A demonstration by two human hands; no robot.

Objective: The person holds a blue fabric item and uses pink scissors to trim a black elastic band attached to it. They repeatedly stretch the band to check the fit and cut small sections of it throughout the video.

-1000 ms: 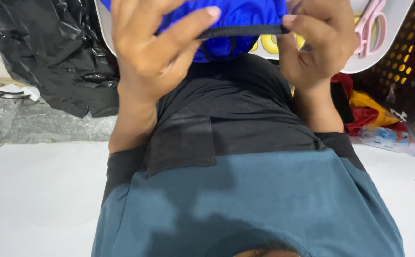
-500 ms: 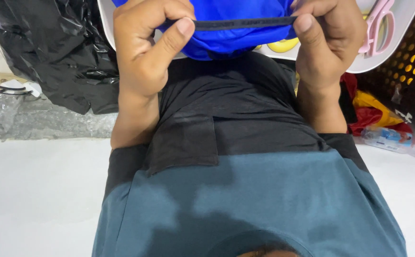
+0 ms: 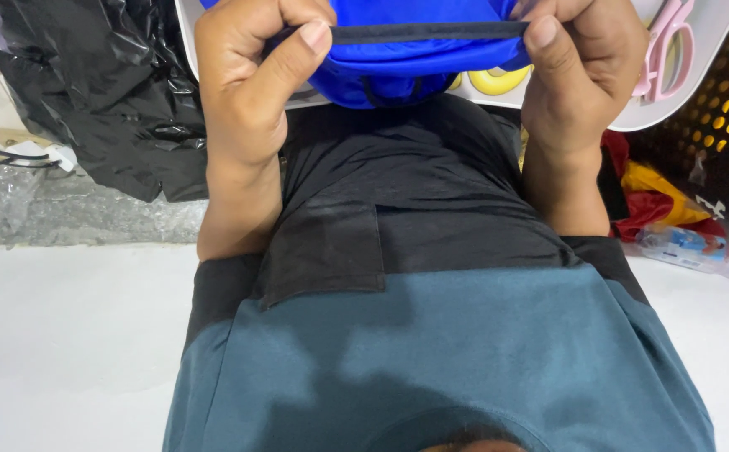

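A bright blue garment (image 3: pixel 406 63) with a dark elastic band along its edge is stretched between my two hands near the top of the view. My left hand (image 3: pixel 251 84) pinches the band's left end between thumb and curled fingers. My right hand (image 3: pixel 586 75) grips the band's right end the same way. The cloth sags between the hands over a white basket (image 3: pixel 682 92). Below the hands lies a dark black and teal garment (image 3: pixel 431 335), spread flat on the white surface.
A crumpled black plastic bag (image 3: pixel 88 92) lies at the left, with clear plastic wrap (image 3: pixel 46 209) below it. Pink hangers (image 3: pixel 670 50) and a yellow item (image 3: pixel 498 81) sit in the white basket. A dark perforated basket (image 3: pixel 724 125) and red-yellow cloth (image 3: pixel 649 197) are at the right.
Both hands have lifted the blue garment slightly and pulled its dark band straighter and tighter between them.
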